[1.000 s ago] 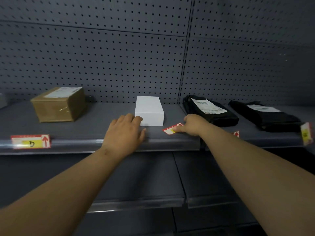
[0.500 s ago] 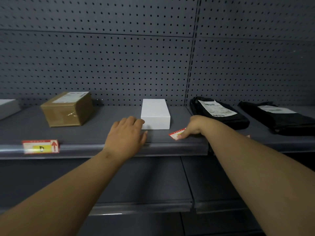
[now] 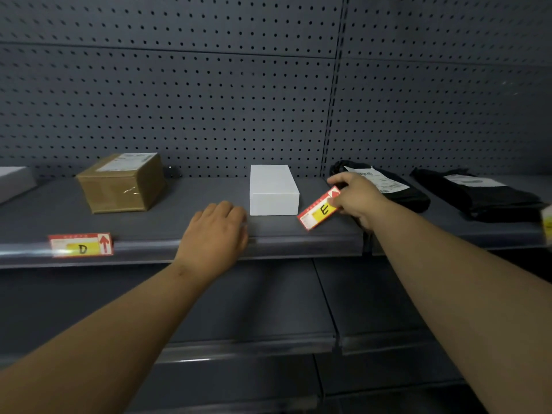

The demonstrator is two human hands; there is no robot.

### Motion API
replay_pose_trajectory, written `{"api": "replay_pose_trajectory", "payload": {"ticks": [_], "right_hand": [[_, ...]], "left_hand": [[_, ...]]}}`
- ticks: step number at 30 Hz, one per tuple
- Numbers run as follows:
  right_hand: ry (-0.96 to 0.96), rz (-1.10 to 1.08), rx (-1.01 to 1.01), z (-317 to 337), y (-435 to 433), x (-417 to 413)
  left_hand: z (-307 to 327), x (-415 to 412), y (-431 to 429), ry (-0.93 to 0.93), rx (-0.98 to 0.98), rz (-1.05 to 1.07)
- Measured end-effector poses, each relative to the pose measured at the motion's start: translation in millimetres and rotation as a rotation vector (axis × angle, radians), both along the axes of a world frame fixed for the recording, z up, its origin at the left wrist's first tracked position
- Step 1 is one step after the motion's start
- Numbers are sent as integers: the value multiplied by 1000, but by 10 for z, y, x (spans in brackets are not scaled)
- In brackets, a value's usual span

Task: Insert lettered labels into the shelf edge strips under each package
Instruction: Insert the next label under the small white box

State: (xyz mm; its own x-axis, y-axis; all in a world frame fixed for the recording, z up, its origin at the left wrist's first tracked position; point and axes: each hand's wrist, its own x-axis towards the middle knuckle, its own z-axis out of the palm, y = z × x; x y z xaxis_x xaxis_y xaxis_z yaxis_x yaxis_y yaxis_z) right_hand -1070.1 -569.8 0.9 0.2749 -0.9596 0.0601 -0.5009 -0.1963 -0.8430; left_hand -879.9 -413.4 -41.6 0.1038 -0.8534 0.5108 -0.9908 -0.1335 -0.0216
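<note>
Both hands reach to the top shelf. The left hand lies palm down on the front edge with its fingers loosely bent, holding nothing. The right hand pinches one red-and-yellow paper label marked E between thumb and fingers.

Behind everything stand two dark grey perforated metal back panels, joined by one slotted upright. Below them runs the dark grey metal shelf in two sections side by side, with a lower shelf level beneath. One clear plastic edge strip fronts the left section.

Five packages sit on the top shelf:
- one pale package, cut off by the left edge
- one brown cardboard box with a white sticker on top
- one plain white rectangular box
- two black plastic bags, the nearer just behind the right hand and the farther to its right, each with a white shipping sticker

Three labels show. One red-and-yellow label marked D sits in the strip below the cardboard box. The E label is tilted just right of the white box, above the strip and not in it (whether its low corner touches the shelf is unclear). A third label is cut off at the right edge, its letter unreadable.
</note>
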Motion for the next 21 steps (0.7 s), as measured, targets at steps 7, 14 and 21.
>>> {"api": "replay_pose_trajectory", "payload": {"ticks": [7, 14, 21], "right_hand": [[-191, 127, -39, -47, 315, 95], [-190, 228, -84, -222, 466, 232], [-79, 251, -192, -292, 506, 256]], "left_hand": [[-181, -22, 130, -28, 54, -20], [-290, -28, 176, -19, 83, -46], [-302, -35, 125, 38, 109, -22]]}}
